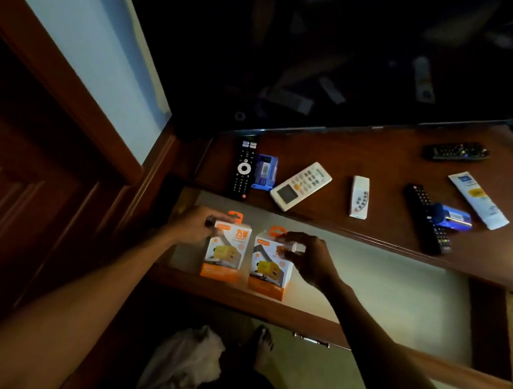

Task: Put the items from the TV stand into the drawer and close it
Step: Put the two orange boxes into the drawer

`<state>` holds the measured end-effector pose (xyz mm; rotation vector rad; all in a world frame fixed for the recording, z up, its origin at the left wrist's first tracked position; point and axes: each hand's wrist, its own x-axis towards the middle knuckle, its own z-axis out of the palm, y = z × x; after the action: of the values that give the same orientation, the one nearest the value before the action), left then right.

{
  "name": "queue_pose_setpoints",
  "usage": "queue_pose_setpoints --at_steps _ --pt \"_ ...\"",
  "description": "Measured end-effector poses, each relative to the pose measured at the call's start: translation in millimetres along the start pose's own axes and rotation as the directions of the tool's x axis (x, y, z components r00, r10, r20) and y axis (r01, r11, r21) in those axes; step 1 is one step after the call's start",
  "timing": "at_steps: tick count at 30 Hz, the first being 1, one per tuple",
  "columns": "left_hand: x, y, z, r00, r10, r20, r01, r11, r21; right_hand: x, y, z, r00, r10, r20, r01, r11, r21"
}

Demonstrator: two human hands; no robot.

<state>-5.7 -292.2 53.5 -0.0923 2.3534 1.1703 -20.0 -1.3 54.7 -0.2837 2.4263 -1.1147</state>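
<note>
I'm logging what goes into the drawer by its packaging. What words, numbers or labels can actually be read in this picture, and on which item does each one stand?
"25W": on the front of the left charger box, held by the left hand.
Right charger box, under the right hand: print too blurred to read.
White tube: blue and yellow labels, unreadable.
Blue packs: labels too small.
Remotes, such as the white remote: button markings illegible.

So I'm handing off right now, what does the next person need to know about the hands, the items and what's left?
Left hand holds the left charger box; right hand holds the right charger box, both at the left end of the open drawer.
Done: only those two boxes.
Left on the TV stand: five remotes, two blue items, a white tube. Then close the drawer.
</note>
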Motion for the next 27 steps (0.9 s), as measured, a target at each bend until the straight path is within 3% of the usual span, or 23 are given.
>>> queue_pose_setpoints --at_steps 7,10,13,15,20,27 --pt "20 -28 9 0.998 -0.067 -0.011 0.068 0.989 0.130 21 7 46 0.998 0.054 -0.043 -0.053 0.999 0.010" --pt "19 -30 16 0.998 -0.052 -0.031 0.058 0.966 0.250 24 1 60 0.996 0.077 0.039 -0.077 0.997 -0.003" --pt "13 -33 18 0.999 -0.039 0.009 0.025 0.781 0.624 27 -2 69 0.983 0.119 0.142 -0.113 0.992 -0.049" --pt "9 -30 17 1.000 0.001 0.018 -0.015 0.664 0.747 29 0 77 0.983 0.127 0.134 -0.120 0.991 -0.056" --pt "8 -25 11 1.000 0.017 0.023 -0.029 0.559 0.829 31 -6 95 0.989 0.135 0.057 -0.134 0.991 -0.016" --pt "-1 -36 3 1.000 0.014 -0.024 0.014 0.521 0.854 35 -13 113 0.993 0.103 0.053 -0.103 0.995 -0.011"
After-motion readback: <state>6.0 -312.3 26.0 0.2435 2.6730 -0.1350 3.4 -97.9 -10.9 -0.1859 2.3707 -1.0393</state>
